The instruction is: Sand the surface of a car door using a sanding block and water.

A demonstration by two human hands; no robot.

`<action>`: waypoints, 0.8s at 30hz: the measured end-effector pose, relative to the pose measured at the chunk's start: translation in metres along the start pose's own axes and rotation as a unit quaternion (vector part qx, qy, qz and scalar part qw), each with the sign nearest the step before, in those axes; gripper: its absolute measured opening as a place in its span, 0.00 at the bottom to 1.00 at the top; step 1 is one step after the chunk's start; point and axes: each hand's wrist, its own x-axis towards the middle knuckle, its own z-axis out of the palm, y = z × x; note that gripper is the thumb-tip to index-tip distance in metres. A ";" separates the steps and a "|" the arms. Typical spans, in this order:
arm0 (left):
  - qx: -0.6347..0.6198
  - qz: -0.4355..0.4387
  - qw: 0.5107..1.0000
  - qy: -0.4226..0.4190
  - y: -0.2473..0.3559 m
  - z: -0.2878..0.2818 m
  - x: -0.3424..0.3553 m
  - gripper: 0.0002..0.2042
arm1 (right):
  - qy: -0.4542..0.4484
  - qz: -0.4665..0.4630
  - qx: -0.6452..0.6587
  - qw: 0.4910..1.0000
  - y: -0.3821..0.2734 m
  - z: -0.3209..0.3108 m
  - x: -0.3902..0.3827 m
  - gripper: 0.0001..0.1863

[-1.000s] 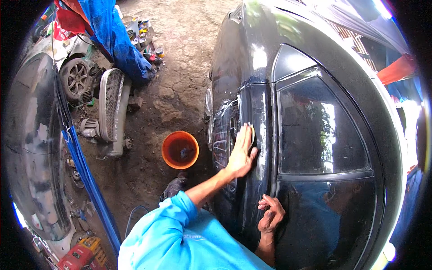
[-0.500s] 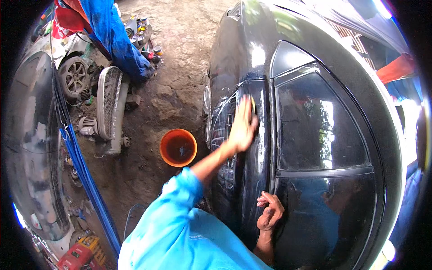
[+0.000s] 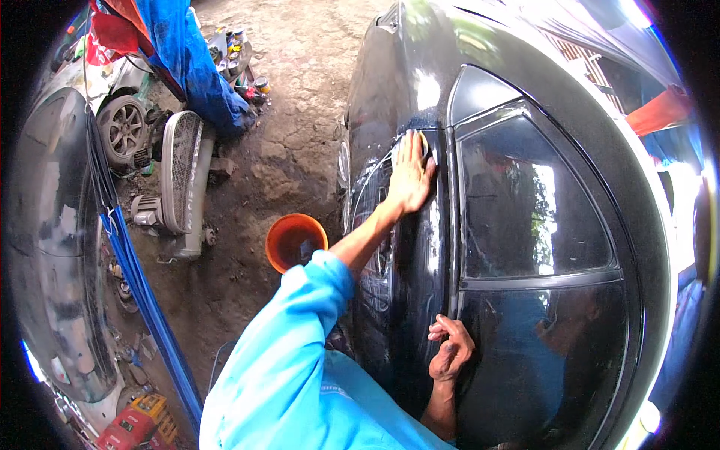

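My left hand [image 3: 411, 174] lies flat on the side of a black car [image 3: 431, 247], fingers stretched forward near a panel seam. Under its fingers it presses a thin pad with a yellowish edge [image 3: 424, 142], mostly hidden by the hand. Wet, whitish streaks run over the panel around it. Closer to me, my right hand [image 3: 450, 349] rests by the lower edge of the car's window [image 3: 536, 202], its fingers curled in and nothing visible in them. An orange bucket [image 3: 274, 241] with dark water stands on the ground left of the car, partly behind my left arm.
Left of me are a dark, patchy car body panel [image 3: 56, 247], a grey bumper [image 3: 178, 172] and a wheel [image 3: 121, 129]. A blue strap [image 3: 146, 300] runs down past them. Blue tarp [image 3: 199, 67] hangs beyond, and a red and yellow machine [image 3: 139, 424] sits at the lower left.
My left hand has slid forward along the car panel with the pad, and its arm now covers a bit of the bucket. My right hand has hardly moved.
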 end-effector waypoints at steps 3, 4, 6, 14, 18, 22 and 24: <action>-0.019 0.009 1.000 -0.012 0.005 0.004 -0.016 0.34 | 0.007 -0.013 -0.014 1.000 0.001 -0.001 0.001 0.31; 0.013 0.051 0.998 -0.035 0.020 0.003 -0.047 0.35 | 0.012 0.004 -0.012 1.000 0.002 -0.002 0.000 0.32; 0.034 0.060 0.991 -0.116 0.044 -0.006 -0.119 0.38 | 0.014 0.004 -0.016 1.000 0.000 -0.006 0.000 0.32; 0.061 0.024 0.998 -0.011 0.016 0.001 0.017 0.33 | 0.003 0.002 -0.022 1.000 -0.005 0.000 0.002 0.32; 0.052 0.073 0.991 -0.101 0.044 -0.001 -0.101 0.37 | 0.012 0.021 -0.019 1.000 -0.001 -0.006 -0.001 0.33; 0.098 0.078 0.987 -0.096 0.054 -0.007 -0.091 0.37 | 0.007 0.027 -0.016 0.999 -0.003 -0.010 -0.003 0.33; 0.100 0.081 0.991 -0.028 0.040 0.000 -0.017 0.33 | -0.012 0.041 0.011 0.999 -0.004 -0.008 -0.001 0.33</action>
